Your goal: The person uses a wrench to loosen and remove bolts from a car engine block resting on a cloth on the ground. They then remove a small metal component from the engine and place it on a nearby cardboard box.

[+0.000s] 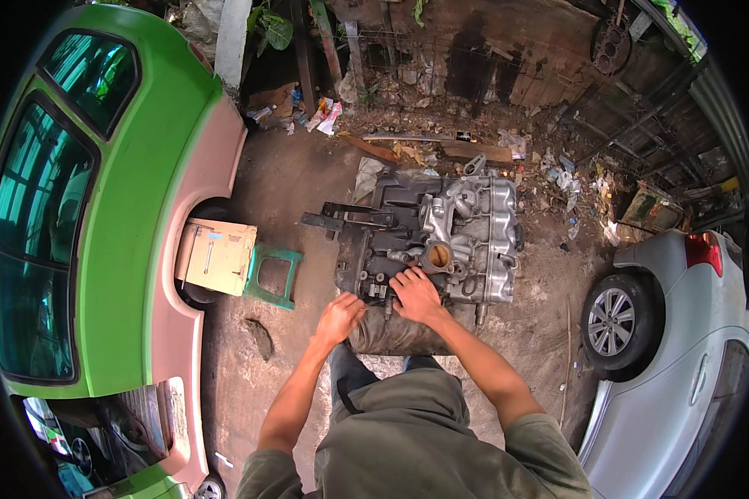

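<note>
A greasy engine (498, 233) with silver valve covers and a dark left end sits in front of me, with a brass-coloured round opening (438, 256) near its middle. My left hand (341, 314) is at its near left corner, fingers curled closed on something I cannot make out. My right hand (414, 293) rests against the engine's near side, beside a small metal fitting (378, 285), with its fingers bent and apart. A black metal bracket (349, 216) sticks out at the back left.
A green car (125, 249) stands left, beside a green plastic stool (270, 291) and cardboard piece (216, 256) with a wrench on it. A silver car (641, 416) is right. Wood planks (474, 151), litter and a corrugated wall (699, 116) lie beyond the engine.
</note>
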Demonstrator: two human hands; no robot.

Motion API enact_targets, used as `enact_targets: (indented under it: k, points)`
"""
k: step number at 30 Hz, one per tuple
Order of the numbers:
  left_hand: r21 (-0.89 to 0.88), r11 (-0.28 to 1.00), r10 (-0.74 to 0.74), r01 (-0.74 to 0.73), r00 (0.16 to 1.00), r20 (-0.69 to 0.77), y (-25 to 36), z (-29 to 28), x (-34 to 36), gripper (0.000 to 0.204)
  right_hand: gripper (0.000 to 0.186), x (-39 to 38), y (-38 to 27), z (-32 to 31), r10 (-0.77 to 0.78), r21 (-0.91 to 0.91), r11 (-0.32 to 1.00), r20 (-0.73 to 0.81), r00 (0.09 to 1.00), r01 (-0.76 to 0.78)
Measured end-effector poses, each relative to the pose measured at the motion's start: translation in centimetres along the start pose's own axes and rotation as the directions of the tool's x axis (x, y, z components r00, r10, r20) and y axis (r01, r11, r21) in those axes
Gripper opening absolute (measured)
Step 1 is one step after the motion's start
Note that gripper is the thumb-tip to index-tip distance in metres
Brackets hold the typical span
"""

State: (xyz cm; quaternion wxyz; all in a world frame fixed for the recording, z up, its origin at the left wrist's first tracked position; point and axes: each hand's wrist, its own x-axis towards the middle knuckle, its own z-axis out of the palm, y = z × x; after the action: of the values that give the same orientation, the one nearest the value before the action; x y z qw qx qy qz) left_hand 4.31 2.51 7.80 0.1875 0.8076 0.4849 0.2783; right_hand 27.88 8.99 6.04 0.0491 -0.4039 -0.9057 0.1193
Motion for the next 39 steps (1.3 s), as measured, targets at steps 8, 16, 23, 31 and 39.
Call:
enact_targets:
  k: [8, 16, 23, 31, 39]
  points:
    - [-0.16, 0.981, -0.088, 0.109, 0.987, 0.136, -5.9, -0.6, -0.3, 0.018, 0.039, 0.1, -1.8, 0.0, 0.17, 0.054, 0.984, -0.05, 0.984, -0.167]
    - [-0.263, 0.96, -0.042, 0.099, 0.976, 0.213, -9.0, 0.5, -0.6, 0.02, 0.027, 0.0, -5.4, 0.7, 0.449, 0.216, 0.888, -0.22, 0.866, -0.406]
    - [-0.317, 0.934, -0.067, 0.164, 0.952, 0.297, -10.2, 1.2, -0.4, 0.018, 0.018, -0.7, -9.5, 3.1, 0.654, 0.463, 0.754, -0.464, 0.597, -0.466]
    - [-0.303, 0.936, -0.078, 0.179, 0.945, 0.317, -10.8, 2.1, -0.4, 0.017, 0.013, -1.9, -12.2, 6.4, 0.904, 0.714, 0.407, -0.228, 0.36, -0.57]
    - [-0.346, 0.916, -0.091, 0.201, 0.946, 0.31, -11.6, 3.8, -0.4, 0.02, 0.025, 0.5, -12.4, 11.4, 0.887, 0.966, -0.253, 0.251, 0.387, -0.047]
